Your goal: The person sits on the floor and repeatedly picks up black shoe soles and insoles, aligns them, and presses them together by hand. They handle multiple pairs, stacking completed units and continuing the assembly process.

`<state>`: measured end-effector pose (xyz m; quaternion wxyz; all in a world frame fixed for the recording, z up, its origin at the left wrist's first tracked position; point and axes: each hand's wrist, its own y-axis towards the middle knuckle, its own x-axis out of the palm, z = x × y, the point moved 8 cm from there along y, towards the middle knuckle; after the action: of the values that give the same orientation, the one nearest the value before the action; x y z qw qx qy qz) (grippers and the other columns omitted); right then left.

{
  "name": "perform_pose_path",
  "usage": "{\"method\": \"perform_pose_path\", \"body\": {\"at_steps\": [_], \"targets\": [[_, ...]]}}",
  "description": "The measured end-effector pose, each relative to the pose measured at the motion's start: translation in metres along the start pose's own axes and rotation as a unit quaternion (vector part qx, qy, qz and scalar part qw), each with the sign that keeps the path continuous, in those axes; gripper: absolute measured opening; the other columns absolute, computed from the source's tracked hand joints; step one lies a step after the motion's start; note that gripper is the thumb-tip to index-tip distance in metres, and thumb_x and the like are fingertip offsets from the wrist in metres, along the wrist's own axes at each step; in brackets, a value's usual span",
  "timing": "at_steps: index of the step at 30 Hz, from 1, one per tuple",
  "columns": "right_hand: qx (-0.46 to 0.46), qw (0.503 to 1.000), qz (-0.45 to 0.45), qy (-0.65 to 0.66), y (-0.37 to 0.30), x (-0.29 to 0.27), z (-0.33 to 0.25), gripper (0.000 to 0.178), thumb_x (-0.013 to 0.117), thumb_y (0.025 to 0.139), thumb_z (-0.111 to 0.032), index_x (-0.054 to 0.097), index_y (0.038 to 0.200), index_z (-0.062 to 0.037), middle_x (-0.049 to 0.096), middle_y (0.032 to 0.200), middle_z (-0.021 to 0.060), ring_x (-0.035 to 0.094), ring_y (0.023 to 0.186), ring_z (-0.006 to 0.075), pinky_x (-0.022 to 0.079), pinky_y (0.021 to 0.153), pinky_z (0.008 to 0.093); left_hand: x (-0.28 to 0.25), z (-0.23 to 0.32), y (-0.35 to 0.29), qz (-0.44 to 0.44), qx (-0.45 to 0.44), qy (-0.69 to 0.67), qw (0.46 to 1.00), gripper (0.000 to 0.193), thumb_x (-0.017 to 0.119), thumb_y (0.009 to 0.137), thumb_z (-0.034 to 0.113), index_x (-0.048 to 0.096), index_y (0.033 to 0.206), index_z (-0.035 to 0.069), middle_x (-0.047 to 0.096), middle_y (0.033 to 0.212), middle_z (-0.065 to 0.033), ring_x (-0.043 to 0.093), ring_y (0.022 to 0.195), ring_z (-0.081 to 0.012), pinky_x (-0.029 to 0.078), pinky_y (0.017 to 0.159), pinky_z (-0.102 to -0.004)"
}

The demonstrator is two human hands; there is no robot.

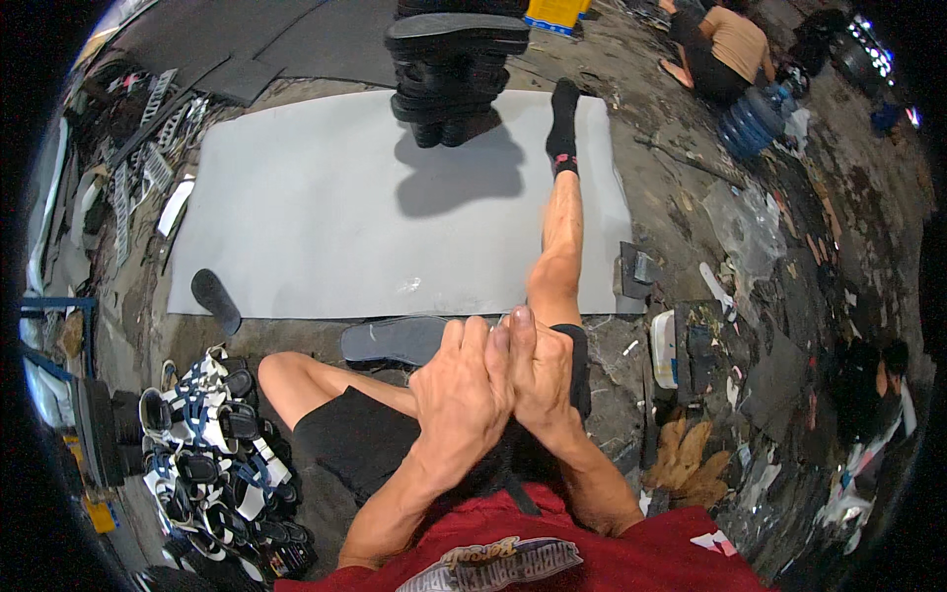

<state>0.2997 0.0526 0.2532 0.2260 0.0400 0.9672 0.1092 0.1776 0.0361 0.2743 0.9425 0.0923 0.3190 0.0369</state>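
Note:
In front of my chest, my left hand (462, 380) and my right hand (545, 373) are pressed together. Their fingers are curled in tightly and the thumbs lie side by side on top. Anything inside the closed fingers is hidden. Just beyond the left hand a dark grey shoe sole (390, 340) lies by the near edge of a pale grey sheet (316, 207), its right end covered by the hand. A second dark sole (215, 301) rests at the sheet's left corner. A tall stack of black soles (456, 64) rises at the sheet's far side.
Left of my bent leg is a heap of black-and-white sandal uppers (212, 444). Brown gloves (684, 459) and a white-rimmed container (664, 350) lie to the right. Farther off, a person (735, 49) crouches near a blue water jug (750, 120). Scraps litter the floor.

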Motion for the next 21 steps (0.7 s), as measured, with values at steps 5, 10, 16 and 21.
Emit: {"method": "perform_pose_path", "body": {"at_steps": [5, 10, 16, 21], "targets": [[0.029, 0.992, -0.109, 0.052, 0.000, 0.014, 0.001, 0.054, 0.042, 0.119, -0.033, 0.060, 0.087, 0.0068, 0.058, 0.073, 0.0268, 0.053, 0.064, 0.0427, 0.047, 0.064, 0.0475, -0.004, -0.026, 0.009, -0.043, 0.017, -0.122, 0.992, 0.035, 0.047, 0.116, 0.021, 0.068, 0.099, -0.001, 0.064, 0.080, -0.0255, 0.066, 0.076, -0.0494, 0.052, 0.068, -0.0556], [0.028, 1.000, 0.003, 0.009, -0.003, 0.012, 0.015, 0.056, 0.040, 0.119, -0.036, 0.063, 0.090, 0.0063, 0.060, 0.074, 0.0273, 0.059, 0.068, 0.0421, 0.048, 0.069, 0.0476, -0.004, -0.030, 0.001, -0.067, -0.012, 0.039, 0.997, 0.043, 0.044, 0.117, 0.025, 0.066, 0.095, -0.004, 0.065, 0.081, -0.0306, 0.066, 0.073, -0.0510, 0.050, 0.065, -0.0560], [0.044, 0.998, -0.050, 0.016, -0.002, 0.028, 0.036, 0.064, 0.042, 0.119, -0.038, 0.057, 0.074, 0.0053, 0.055, 0.062, 0.0246, 0.054, 0.055, 0.0398, 0.043, 0.060, 0.0504, 0.019, -0.074, 0.003, -0.043, 0.004, -0.123, 0.992, 0.052, 0.042, 0.118, 0.028, 0.058, 0.083, -0.006, 0.052, 0.066, -0.0297, 0.061, 0.068, -0.0522, 0.046, 0.062, -0.0524], [0.146, 0.989, 0.009, -0.003, -0.019, 0.016, 0.050, 0.070, 0.030, 0.119, -0.047, 0.066, 0.099, 0.0094, 0.067, 0.085, 0.0326, 0.066, 0.082, 0.0452, 0.048, 0.080, 0.0531, 0.023, -0.083, -0.019, -0.018, -0.062, -0.205, 0.977, 0.051, 0.036, 0.120, 0.031, 0.053, 0.088, -0.005, 0.048, 0.070, -0.0288, 0.053, 0.066, -0.0547, 0.041, 0.062, -0.0528]]}}
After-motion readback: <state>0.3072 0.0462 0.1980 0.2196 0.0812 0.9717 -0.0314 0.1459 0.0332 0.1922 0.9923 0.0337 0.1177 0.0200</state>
